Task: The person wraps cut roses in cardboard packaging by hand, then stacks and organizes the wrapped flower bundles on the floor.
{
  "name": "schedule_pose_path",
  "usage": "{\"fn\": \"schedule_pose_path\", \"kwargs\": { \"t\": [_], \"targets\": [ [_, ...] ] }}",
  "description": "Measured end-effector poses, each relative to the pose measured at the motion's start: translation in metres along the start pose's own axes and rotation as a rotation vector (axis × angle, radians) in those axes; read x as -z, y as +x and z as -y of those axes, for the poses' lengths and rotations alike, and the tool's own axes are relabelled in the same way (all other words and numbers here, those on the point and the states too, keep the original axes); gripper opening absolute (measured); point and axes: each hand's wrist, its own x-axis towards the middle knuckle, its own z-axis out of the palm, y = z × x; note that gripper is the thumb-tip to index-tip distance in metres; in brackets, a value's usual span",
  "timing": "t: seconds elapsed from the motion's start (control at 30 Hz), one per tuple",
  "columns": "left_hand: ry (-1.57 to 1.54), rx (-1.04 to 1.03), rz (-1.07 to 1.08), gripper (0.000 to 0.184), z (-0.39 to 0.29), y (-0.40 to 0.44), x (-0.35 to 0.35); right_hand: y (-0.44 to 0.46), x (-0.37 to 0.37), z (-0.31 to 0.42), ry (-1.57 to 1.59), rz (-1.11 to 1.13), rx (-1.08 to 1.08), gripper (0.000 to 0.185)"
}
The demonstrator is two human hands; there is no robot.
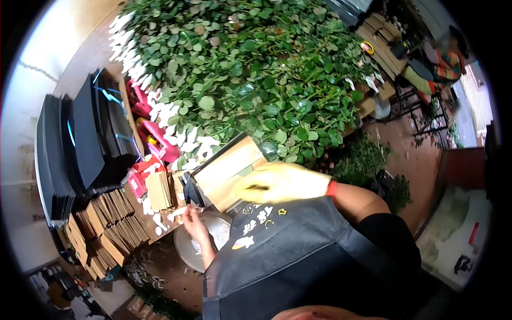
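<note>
My left hand [196,226], bare, is at the table's front edge with its fingers closed at the lower end of a black tool [192,191], perhaps a stapler. My right hand [285,184], in a pale yellow glove, lies over a tan cardboard sheet [226,169] with its fingers stretched out to the left. A dark edge borders the sheet's far side. Behind it, leafy green rose stems [240,80] cover the table, many ends wrapped in white. A stack of small cardboard pieces [158,191] stands left of the black tool.
Large black sheets [88,138] with blue straps stand at the left, above bundles of folded cardboard [109,229]. Pink plastic holders [160,140] line the table edge. A round metal basin [186,245] is below my left hand. Another person [445,64] is at the far right.
</note>
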Motion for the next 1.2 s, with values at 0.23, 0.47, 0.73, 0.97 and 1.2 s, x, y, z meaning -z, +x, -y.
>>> {"fn": "schedule_pose_path", "kwargs": {
  "t": [0.23, 0.47, 0.73, 0.97, 1.2],
  "targets": [
    [-0.318, 0.173, 0.007, 0.036, 0.038, -0.028, -0.021, 0.122, -0.149, -0.040, -0.781, 0.570, 0.601, 0.048],
    [-0.234, 0.246, 0.095, 0.042, 0.032, -0.026, 0.001, 0.114, -0.126, -0.048, -0.542, 0.432, 0.753, 0.056],
    [-0.857, 0.304, 1.178, 0.073, -0.090, -0.011, -0.096, 0.036, 0.004, 0.094, -0.408, -0.108, 0.297, 0.024],
    [-0.442, -0.264, 1.365, 0.091, -0.226, -0.087, -0.124, -0.165, 0.020, -0.019, 0.638, -1.090, -0.528, 0.060],
    [-0.081, -1.193, 1.414, 0.102, -0.297, -0.183, -0.176, -0.264, 0.013, 0.007, 0.511, -1.094, -0.525, 0.059]
  ]
}}
